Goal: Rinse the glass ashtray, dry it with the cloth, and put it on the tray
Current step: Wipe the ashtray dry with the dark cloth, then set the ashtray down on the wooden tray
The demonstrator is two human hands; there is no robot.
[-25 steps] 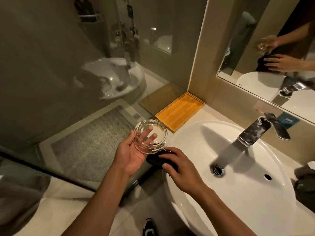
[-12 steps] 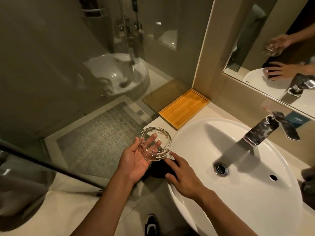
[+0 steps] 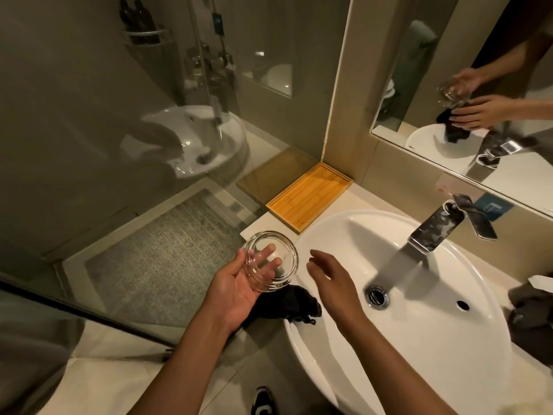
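Observation:
My left hand (image 3: 236, 290) holds the round clear glass ashtray (image 3: 270, 260) tilted, just left of the white basin (image 3: 419, 339), fingers showing through the glass. A dark cloth (image 3: 287, 305) lies draped over the basin's near-left rim, below the ashtray. My right hand (image 3: 332, 283) hovers over the basin rim beside the cloth, fingers apart, holding nothing. The bamboo tray (image 3: 311, 197) sits on the counter in the corner behind the basin, with nothing on it.
A chrome faucet (image 3: 440, 226) stands at the basin's back, with a drain (image 3: 377, 296) below it. A mirror (image 3: 478, 85) is on the wall. A glass shower partition (image 3: 119, 145) is on the left. Dark grey cloth (image 3: 529, 313) lies at the right counter edge.
My right hand has come off the dark cloth and lifted over the basin rim; the cloth stays on the rim. My left hand still holds the ashtray in about the same place.

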